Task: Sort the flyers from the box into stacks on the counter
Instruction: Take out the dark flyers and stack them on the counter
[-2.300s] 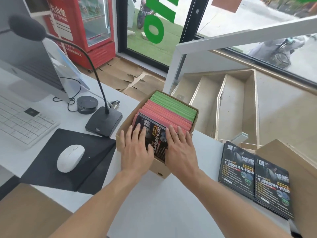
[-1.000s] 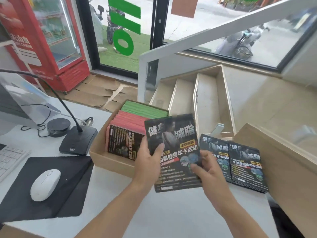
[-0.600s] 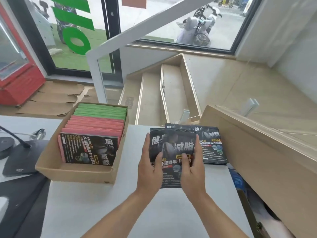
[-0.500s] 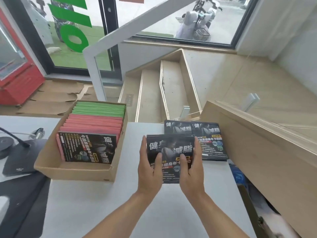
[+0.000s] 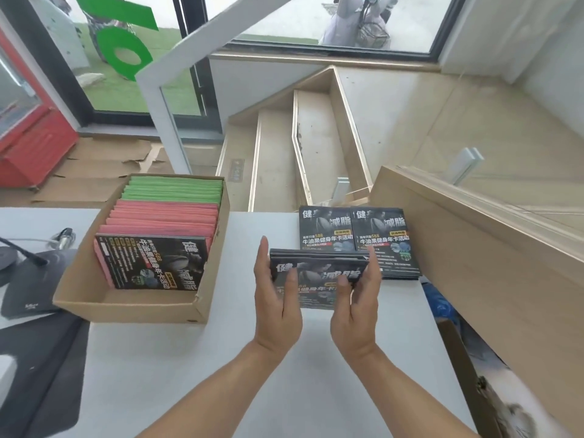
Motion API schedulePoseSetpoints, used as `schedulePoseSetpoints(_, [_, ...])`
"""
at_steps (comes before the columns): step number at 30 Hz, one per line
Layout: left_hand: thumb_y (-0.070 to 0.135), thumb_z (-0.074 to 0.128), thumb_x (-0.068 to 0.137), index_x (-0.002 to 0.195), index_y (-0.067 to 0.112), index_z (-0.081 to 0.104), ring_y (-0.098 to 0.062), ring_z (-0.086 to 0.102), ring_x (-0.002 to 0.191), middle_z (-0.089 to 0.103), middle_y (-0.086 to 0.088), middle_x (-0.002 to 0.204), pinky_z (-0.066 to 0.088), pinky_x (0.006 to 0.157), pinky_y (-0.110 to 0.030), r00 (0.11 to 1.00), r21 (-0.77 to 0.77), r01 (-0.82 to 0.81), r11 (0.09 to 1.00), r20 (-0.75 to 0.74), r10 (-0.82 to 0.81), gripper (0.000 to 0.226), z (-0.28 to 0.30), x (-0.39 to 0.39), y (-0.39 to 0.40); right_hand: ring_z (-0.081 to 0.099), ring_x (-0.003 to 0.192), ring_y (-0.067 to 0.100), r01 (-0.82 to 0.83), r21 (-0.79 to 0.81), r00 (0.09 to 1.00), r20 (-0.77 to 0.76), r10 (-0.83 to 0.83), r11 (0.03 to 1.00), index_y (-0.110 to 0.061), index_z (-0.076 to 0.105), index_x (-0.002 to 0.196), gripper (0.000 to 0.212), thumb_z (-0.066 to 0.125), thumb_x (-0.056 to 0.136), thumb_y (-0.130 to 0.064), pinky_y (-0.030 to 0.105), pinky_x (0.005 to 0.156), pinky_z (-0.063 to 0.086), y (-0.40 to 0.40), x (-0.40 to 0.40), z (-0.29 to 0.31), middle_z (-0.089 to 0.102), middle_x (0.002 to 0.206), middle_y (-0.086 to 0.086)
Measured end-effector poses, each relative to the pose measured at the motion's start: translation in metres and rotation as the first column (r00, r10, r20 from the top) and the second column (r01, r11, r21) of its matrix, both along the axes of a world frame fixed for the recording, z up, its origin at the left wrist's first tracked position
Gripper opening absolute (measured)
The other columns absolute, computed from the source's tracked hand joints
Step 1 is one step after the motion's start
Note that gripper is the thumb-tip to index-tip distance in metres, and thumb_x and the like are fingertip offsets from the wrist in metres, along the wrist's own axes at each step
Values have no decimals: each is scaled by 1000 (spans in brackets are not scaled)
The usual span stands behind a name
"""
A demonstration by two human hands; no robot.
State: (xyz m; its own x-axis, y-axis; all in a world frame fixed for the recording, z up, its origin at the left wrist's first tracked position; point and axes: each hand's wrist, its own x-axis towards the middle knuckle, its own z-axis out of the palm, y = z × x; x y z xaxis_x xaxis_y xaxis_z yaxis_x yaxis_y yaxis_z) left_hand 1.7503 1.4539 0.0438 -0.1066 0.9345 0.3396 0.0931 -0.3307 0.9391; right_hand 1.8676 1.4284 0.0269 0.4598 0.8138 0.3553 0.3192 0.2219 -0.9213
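Between both hands I hold a bundle of black flyers (image 5: 317, 273) on edge over the white counter (image 5: 221, 368). My left hand (image 5: 276, 295) grips its left side, thumb on the front. My right hand (image 5: 358, 298) grips the right side the same way. Just behind the bundle, two stacks of black flyers (image 5: 357, 232) lie side by side at the counter's far right. The cardboard box (image 5: 132, 306) stands to the left, holding black flyers (image 5: 151, 267) in front, then pink flyers (image 5: 164, 216), then green flyers (image 5: 173, 189) at the back.
A wooden partition (image 5: 467, 254) runs along the counter's right edge. A microphone base (image 5: 28, 286) and a black mouse mat (image 5: 38, 374) lie left of the box. Beyond the counter, stairs (image 5: 284, 159) drop away.
I lifted a bundle of black flyers out of the box, carried it right and lowered it toward the counter in front of the two stacks. It has tipped from upright to near flat.
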Motion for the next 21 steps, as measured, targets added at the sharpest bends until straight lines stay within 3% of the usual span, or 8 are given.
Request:
schedulePoseSetpoints(2, [10,47,102,152,56,18,2,31,146,31,37,154,32,117,-24,1000,-23,3,1000,-30,-3,73,-13,-2,-7,53,131,19,27,-32,999,-19,-27,999,-44,28,151,59,47,103,-15,37,107,46,-5,-1,-16,52,143,1])
schedulePoseSetpoints(4, [15,46,102,148,64,18,2,33,145,31,38,152,33,117,-24,999,-40,-8,999,-51,6,73,-23,-2,-12,55,126,17,33,-34,999,-27,-34,999,-37,32,149,54,46,102,-14,36,104,47,-9,-2,-25,55,138,-3])
schedulePoseSetpoints(7, [15,48,103,149,60,19,-3,37,144,36,31,154,36,114,-23,999,-71,-17,997,-52,13,71,-24,2,-7,56,127,14,7,-57,999,-45,-10,998,-41,32,147,53,44,104,-12,26,103,46,-4,-3,-23,55,137,-14])
schedulePoseSetpoints(11, [6,47,105,150,44,20,13,37,136,32,48,144,32,107,-6,999,-142,-18,990,-43,12,65,1,15,25,53,131,11,-14,-181,997,-75,0,983,-31,30,153,49,43,107,-19,31,104,47,24,6,-4,55,142,-12])
schedulePoseSetpoints(13, [8,48,105,155,41,19,9,38,136,36,32,151,31,111,-12,996,-247,-14,969,-84,-7,66,10,22,57,55,123,-2,-17,-304,999,-48,2,953,-28,32,153,47,44,108,-20,30,102,48,51,19,13,59,134,-14])
schedulePoseSetpoints(15, [6,49,102,158,35,19,-7,38,139,37,10,154,33,116,-26,989,-376,-27,926,-144,-30,69,15,28,95,57,99,-14,-24,-435,1000,-15,19,900,-33,32,152,49,46,107,-18,25,88,49,83,35,30,61,119,-22])
schedulePoseSetpoints(17, [-1,51,97,157,30,22,-20,46,131,39,0,149,45,110,-37,981,-490,-36,871,-185,-63,73,19,34,130,56,80,-8,-34,-570,999,5,45,821,-36,29,153,54,46,107,-15,17,66,46,112,50,41,59,114,-16])
schedulePoseSetpoints(21, [-7,56,90,154,25,30,-25,53,121,44,-2,144,54,98,-43,961,-600,-3,800,-223,-164,76,7,49,182,58,72,8,30,-695,993,103,58,719,-34,28,155,58,48,105,-11,18,42,41,156,73,41,61,105,-5])
